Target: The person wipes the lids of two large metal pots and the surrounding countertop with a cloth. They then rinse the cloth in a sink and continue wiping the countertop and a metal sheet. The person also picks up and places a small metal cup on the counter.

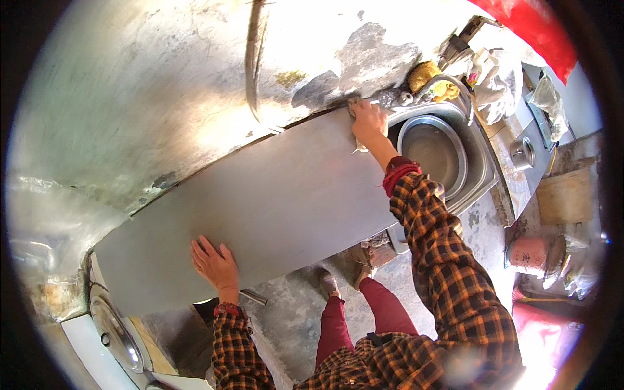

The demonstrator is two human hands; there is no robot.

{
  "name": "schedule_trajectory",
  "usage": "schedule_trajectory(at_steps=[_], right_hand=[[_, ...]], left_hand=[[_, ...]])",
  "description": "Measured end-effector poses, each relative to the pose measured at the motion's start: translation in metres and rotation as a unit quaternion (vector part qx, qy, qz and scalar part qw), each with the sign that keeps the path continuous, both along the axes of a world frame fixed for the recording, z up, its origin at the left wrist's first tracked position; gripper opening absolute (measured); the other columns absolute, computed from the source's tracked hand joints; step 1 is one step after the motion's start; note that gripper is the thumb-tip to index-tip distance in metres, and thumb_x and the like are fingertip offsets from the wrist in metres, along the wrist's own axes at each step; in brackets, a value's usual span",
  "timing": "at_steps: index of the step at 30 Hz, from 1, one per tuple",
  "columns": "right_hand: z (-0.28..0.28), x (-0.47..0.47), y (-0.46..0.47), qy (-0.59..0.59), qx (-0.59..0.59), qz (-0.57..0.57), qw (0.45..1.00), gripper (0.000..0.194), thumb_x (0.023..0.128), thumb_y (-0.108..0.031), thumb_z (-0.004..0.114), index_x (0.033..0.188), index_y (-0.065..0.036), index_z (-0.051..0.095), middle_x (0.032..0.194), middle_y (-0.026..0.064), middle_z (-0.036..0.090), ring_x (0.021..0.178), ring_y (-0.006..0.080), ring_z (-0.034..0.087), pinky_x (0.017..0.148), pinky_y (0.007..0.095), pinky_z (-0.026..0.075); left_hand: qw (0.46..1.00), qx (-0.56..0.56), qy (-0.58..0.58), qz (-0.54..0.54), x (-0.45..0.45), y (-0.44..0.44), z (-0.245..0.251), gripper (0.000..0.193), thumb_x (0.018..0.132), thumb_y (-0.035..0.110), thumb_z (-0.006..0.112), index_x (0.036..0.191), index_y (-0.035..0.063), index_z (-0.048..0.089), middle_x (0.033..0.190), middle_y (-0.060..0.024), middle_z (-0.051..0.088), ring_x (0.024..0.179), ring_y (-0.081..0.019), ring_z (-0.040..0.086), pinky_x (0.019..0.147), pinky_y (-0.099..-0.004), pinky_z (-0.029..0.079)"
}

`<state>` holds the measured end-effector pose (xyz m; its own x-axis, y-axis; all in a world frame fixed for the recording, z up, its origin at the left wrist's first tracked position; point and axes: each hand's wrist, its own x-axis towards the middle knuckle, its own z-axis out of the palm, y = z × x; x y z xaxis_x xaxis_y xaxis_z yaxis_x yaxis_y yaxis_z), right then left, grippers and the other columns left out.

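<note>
A long grey flat board (273, 195) lies as a counter along the wall before me. My left hand (216, 263) rests spread on its near left part, with nothing held. At the board's far right corner, by the wall and the sink, my right hand (369, 122) is closed on a pale cloth (360, 146), of which only small bits show beneath the palm and beside the fingers. Right of that hand sits a metal sink (480, 183) with a round metal basin (433, 157) in it.
A curved faucet (463, 87) stands behind the sink near yellow scrubbers (424, 77). Farther right are a metal cup (522, 153), plastic bags (497, 92) and a pink bucket (529, 255). A lidded pot (114, 336) sits at lower left. The worn wall (185, 107) borders the board.
</note>
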<state>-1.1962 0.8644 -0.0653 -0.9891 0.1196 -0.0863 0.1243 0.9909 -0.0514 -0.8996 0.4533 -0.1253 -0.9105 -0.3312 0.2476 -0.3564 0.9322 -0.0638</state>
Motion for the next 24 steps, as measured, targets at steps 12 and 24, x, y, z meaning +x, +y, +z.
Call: schedule_trajectory(at_steps=[12,24], right_hand=[[-0.022,0.026,-0.033,0.055,-0.085,0.096,0.99,0.042,0.087,-0.017,0.056,0.127,-0.027,0.063,0.136,-0.0021,0.054,0.126,0.0242,0.05,0.101,0.044,0.043],[-0.028,0.065,-0.15,0.008,-0.015,0.17,0.985,0.046,0.085,-0.02,0.057,0.131,-0.025,0.058,0.129,0.0048,0.056,0.121,0.0256,0.052,0.09,0.0457,0.044]], left_hand=[[0.999,-0.002,-0.035,0.017,0.0,0.001,0.004,0.059,0.1,0.035,0.046,0.15,0.006,0.033,0.152,-0.0224,0.033,0.14,-0.0394,0.031,0.114,-0.0522,0.026],[1.0,0.007,-0.006,0.001,0.001,0.005,0.008,0.06,0.101,0.036,0.046,0.15,0.0047,0.033,0.153,-0.0222,0.032,0.14,-0.0387,0.032,0.115,-0.0523,0.026]])
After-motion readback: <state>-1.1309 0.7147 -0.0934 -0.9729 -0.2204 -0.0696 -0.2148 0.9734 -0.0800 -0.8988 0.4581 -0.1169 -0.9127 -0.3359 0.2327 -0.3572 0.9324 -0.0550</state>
